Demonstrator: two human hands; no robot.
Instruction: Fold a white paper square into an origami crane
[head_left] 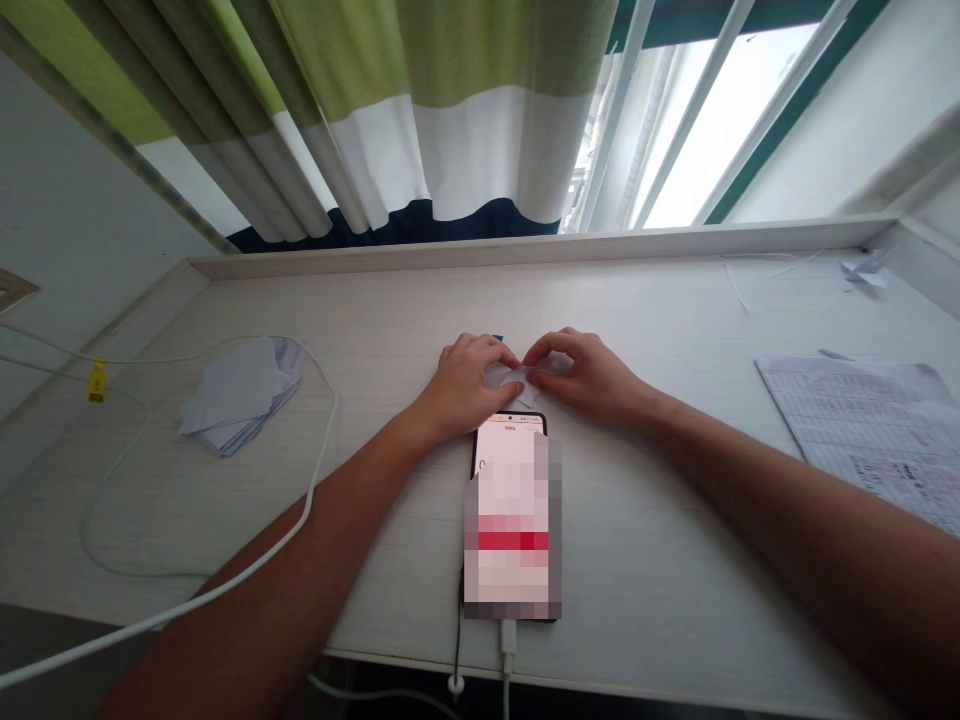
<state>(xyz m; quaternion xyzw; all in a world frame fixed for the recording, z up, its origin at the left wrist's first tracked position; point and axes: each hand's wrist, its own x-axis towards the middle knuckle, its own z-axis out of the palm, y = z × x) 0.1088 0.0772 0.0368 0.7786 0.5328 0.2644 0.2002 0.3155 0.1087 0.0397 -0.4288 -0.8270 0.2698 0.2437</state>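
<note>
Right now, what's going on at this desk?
A person's left hand and right hand pinch a small piece of white paper between the fingertips, pressed on the white desk. A phone, screen lit and cable plugged in, lies just in front of them. A stack of paper squares sits left; printed sheets right.

A small piece of white paper [517, 381] is lying flat on the desk, directly between the fingertips of both hands. It is appearing pale and partly folded (the exact fold shape cannot be told, since the fingers are covering much of it). Its left portion is sitting under the fingertips of the left hand [466, 383], and its right portion is sitting under the fingertips of the right hand [586, 375]. A pointed white corner is protruding below the fingers, toward the wearer.
</note>
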